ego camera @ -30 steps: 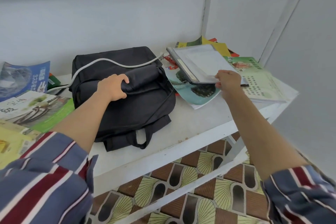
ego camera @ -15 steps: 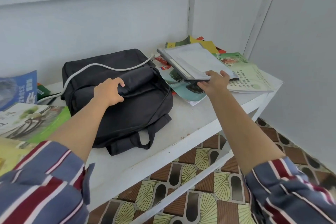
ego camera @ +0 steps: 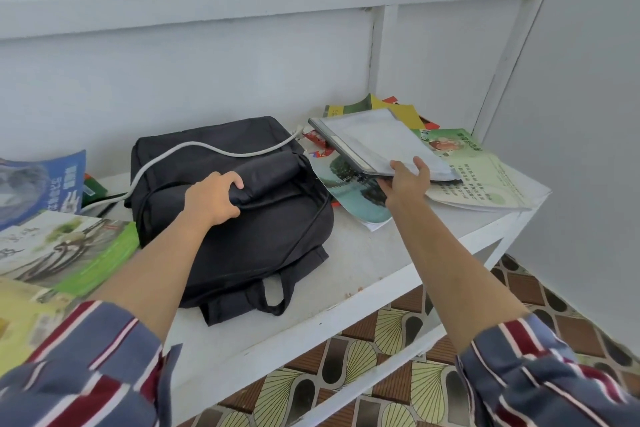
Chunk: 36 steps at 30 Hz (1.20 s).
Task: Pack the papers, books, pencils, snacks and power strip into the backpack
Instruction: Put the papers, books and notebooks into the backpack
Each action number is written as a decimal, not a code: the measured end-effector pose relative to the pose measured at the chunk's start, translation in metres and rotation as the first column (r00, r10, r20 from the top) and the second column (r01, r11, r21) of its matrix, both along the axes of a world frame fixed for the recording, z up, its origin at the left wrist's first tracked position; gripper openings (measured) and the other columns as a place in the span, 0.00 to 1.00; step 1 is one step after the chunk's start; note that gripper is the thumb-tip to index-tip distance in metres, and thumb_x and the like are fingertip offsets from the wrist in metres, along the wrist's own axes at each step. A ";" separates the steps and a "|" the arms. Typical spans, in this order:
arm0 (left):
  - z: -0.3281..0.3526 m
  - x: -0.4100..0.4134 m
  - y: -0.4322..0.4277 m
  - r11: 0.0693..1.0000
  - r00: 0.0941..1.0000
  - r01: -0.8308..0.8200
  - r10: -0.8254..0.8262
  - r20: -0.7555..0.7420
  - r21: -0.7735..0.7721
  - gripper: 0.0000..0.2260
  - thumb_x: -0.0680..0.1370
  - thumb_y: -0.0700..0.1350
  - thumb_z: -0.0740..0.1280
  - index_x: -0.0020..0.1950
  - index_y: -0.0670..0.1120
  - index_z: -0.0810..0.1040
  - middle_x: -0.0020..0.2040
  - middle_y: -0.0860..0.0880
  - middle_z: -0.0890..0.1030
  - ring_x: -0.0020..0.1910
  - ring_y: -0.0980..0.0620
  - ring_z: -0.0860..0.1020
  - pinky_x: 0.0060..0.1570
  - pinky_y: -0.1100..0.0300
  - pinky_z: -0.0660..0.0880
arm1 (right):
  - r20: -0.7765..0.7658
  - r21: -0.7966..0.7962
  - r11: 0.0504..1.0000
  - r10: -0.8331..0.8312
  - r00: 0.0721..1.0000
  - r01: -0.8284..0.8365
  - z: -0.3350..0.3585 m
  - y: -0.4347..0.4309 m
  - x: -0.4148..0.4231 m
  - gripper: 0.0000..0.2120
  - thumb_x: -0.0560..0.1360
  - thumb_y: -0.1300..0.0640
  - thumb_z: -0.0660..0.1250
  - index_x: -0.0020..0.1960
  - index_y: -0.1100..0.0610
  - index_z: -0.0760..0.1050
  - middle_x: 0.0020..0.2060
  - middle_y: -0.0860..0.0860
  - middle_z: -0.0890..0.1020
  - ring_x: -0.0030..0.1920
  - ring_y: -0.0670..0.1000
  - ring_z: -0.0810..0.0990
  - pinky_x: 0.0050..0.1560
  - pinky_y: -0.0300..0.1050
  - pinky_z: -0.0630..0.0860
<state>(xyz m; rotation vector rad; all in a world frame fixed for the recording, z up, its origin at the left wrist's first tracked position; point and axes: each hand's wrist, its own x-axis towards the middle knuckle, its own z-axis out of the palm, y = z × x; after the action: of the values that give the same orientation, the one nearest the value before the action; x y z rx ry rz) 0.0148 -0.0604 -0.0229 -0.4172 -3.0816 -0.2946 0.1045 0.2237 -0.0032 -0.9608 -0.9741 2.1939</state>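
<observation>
Where white table [ego camera: 363,253] meets panelled wall [ego camera: 207,80]
Left hand [ego camera: 213,198] grips fabric backpack [ego camera: 249,253]; right hand [ego camera: 405,180], fingers straight, touches grey folder [ego camera: 374,139]

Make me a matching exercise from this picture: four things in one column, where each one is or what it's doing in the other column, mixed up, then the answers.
Column one
1. white cable
2. left hand
3. right hand
4. blue book

Column two
A. touches the near edge of the grey folder, fingers straight
B. sits at the far left, by the wall
C. runs across the top of the backpack
D. grips a fold of the backpack

Pairs: 1-C, 2-D, 3-A, 4-B
</observation>
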 end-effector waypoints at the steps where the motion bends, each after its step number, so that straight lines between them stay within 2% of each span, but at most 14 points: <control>1: 0.000 0.000 0.000 1.000 1.000 -0.001 0.001 -0.002 0.000 0.19 0.69 0.44 0.71 0.57 0.53 0.71 0.50 0.49 0.71 0.44 0.46 0.73 0.43 0.56 0.68 | -0.006 0.000 1.000 -0.002 1.000 0.002 -0.001 0.001 -0.002 0.26 0.74 0.69 0.66 0.68 0.50 0.67 0.59 0.55 0.70 0.51 0.53 0.72 0.41 0.44 0.79; 6: -0.002 -0.001 0.000 1.000 1.000 -0.007 0.007 -0.011 0.013 0.18 0.68 0.44 0.71 0.56 0.53 0.72 0.49 0.50 0.71 0.46 0.45 0.75 0.44 0.56 0.68 | -0.001 -0.036 0.999 0.029 1.000 -0.029 0.001 0.005 -0.005 0.30 0.73 0.67 0.67 0.70 0.46 0.66 0.59 0.54 0.74 0.48 0.52 0.73 0.33 0.42 0.78; 10: -0.001 -0.001 0.001 1.000 1.000 -0.007 0.007 -0.011 0.018 0.18 0.68 0.44 0.71 0.55 0.53 0.72 0.49 0.50 0.71 0.45 0.45 0.75 0.44 0.56 0.68 | 0.025 -0.056 0.998 0.044 0.999 -0.042 0.000 0.003 -0.008 0.30 0.71 0.62 0.72 0.69 0.46 0.68 0.64 0.54 0.73 0.53 0.55 0.74 0.31 0.42 0.76; 12: -0.001 -0.001 0.001 1.000 1.000 -0.009 0.009 -0.014 0.020 0.18 0.68 0.43 0.71 0.56 0.53 0.72 0.49 0.50 0.70 0.43 0.46 0.74 0.44 0.56 0.68 | 0.013 -0.057 0.997 0.047 0.999 -0.046 -0.001 0.003 -0.010 0.31 0.70 0.63 0.73 0.69 0.48 0.68 0.66 0.53 0.71 0.55 0.56 0.73 0.36 0.46 0.79; 15: -0.002 -0.001 0.000 1.000 1.000 -0.012 0.013 -0.014 0.024 0.18 0.68 0.43 0.70 0.56 0.53 0.72 0.49 0.50 0.71 0.43 0.46 0.73 0.43 0.57 0.67 | -0.017 -0.060 0.997 0.046 0.999 -0.047 -0.003 0.004 -0.013 0.31 0.71 0.67 0.71 0.70 0.50 0.67 0.66 0.54 0.70 0.54 0.55 0.72 0.50 0.52 0.80; 18: -0.002 -0.001 0.000 1.000 1.000 -0.014 0.014 -0.014 0.022 0.18 0.68 0.43 0.71 0.56 0.53 0.72 0.49 0.50 0.71 0.43 0.46 0.73 0.43 0.57 0.67 | -0.035 -0.050 0.997 0.050 0.998 -0.052 -0.005 0.007 -0.017 0.33 0.71 0.70 0.68 0.71 0.49 0.66 0.65 0.55 0.71 0.52 0.54 0.72 0.55 0.54 0.78; 21: -0.002 -0.002 0.000 1.000 1.000 -0.015 0.015 -0.008 0.016 0.18 0.68 0.44 0.71 0.56 0.53 0.72 0.51 0.49 0.72 0.43 0.46 0.72 0.44 0.57 0.68 | -0.044 -0.060 0.996 0.060 0.997 -0.063 -0.006 0.008 -0.019 0.34 0.71 0.72 0.67 0.71 0.49 0.66 0.64 0.56 0.72 0.51 0.54 0.73 0.52 0.52 0.79; 28: -0.002 -0.003 -0.001 1.000 1.000 -0.014 0.014 -0.008 0.018 0.18 0.68 0.44 0.71 0.56 0.53 0.72 0.51 0.49 0.72 0.43 0.45 0.72 0.44 0.57 0.68 | -0.046 -0.095 0.992 0.073 0.996 -0.077 -0.008 0.007 -0.018 0.32 0.69 0.73 0.70 0.67 0.50 0.72 0.62 0.55 0.75 0.53 0.55 0.76 0.38 0.45 0.79; 32: -0.002 -0.003 -0.001 1.000 1.000 -0.012 0.012 -0.002 0.018 0.18 0.68 0.44 0.71 0.56 0.53 0.72 0.52 0.49 0.72 0.46 0.44 0.74 0.45 0.56 0.68 | -0.095 -0.094 0.992 0.075 0.993 -0.084 -0.004 0.003 -0.014 0.32 0.69 0.74 0.69 0.68 0.52 0.70 0.61 0.55 0.75 0.51 0.54 0.76 0.36 0.42 0.79; 36: -0.002 -0.003 -0.001 1.000 1.000 -0.014 0.014 -0.003 0.024 0.18 0.68 0.44 0.71 0.55 0.54 0.72 0.51 0.50 0.71 0.46 0.44 0.74 0.45 0.57 0.67 | -0.083 -0.060 0.995 0.081 0.993 -0.086 -0.006 0.001 -0.011 0.35 0.68 0.73 0.70 0.70 0.51 0.68 0.66 0.52 0.71 0.52 0.54 0.76 0.34 0.41 0.78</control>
<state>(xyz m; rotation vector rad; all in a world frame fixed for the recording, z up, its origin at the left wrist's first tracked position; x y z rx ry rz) 0.0116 -0.0612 -0.0249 -0.3944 -3.0731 -0.3297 0.0932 0.2244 -0.0096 -0.8671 -0.9272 2.3267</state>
